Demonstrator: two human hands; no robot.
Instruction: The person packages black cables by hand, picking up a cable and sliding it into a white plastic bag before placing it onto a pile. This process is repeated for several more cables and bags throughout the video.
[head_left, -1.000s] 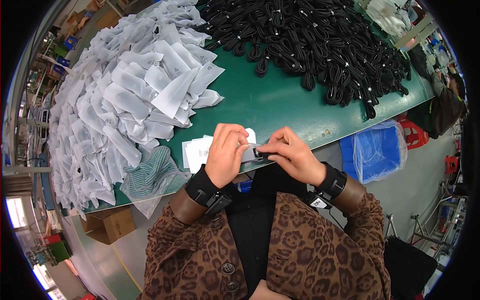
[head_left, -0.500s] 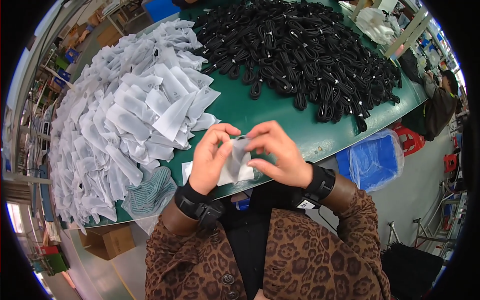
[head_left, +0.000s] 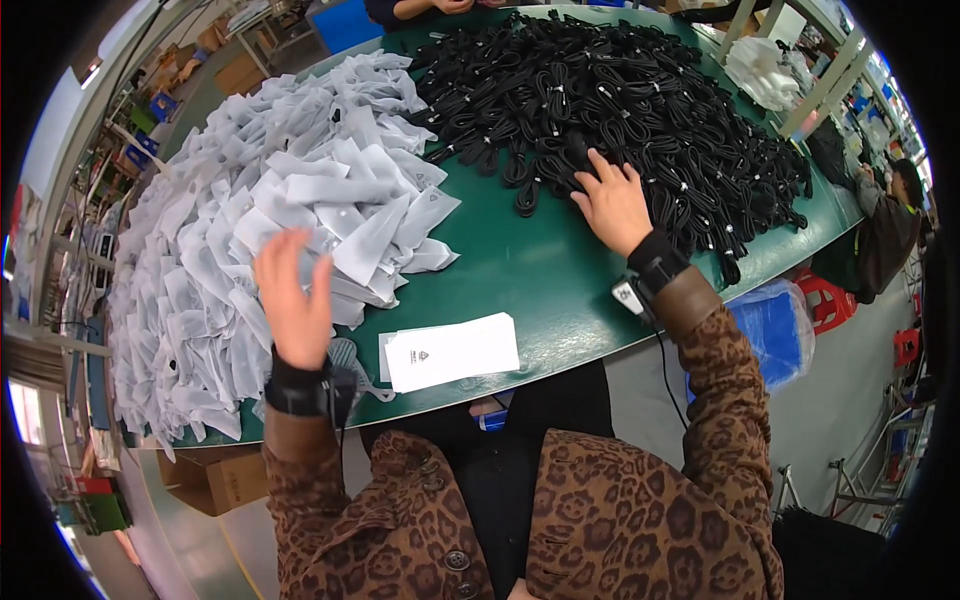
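Note:
My left hand (head_left: 294, 305), a little blurred, is over the near part of a big heap of frosted white pouches (head_left: 215, 225). Its thumb stands apart from the fingers and it holds nothing. My right hand (head_left: 615, 208) reaches to the front edge of a pile of coiled black cables (head_left: 660, 130), tied in bundles. Its fingers are spread and their tips meet the nearest bundles; none is gripped. Between my arms, at the table's near edge, lies a small stack of flat white pouches (head_left: 460, 350) with a small printed mark.
Heap and cables share a green table (head_left: 500, 265). A grey-green striped item (head_left: 345, 365) lies by my left wrist. Another person's hands (head_left: 455, 5) show at the far edge; a person (head_left: 890, 225) is off to the right. Below stand a blue bin (head_left: 765, 335) and a cardboard box (head_left: 215, 482).
My hands were together over the stack, handling a small pouch. They have parted: the left moved to the white heap, the right to the cables. A person's hands now show at the far edge.

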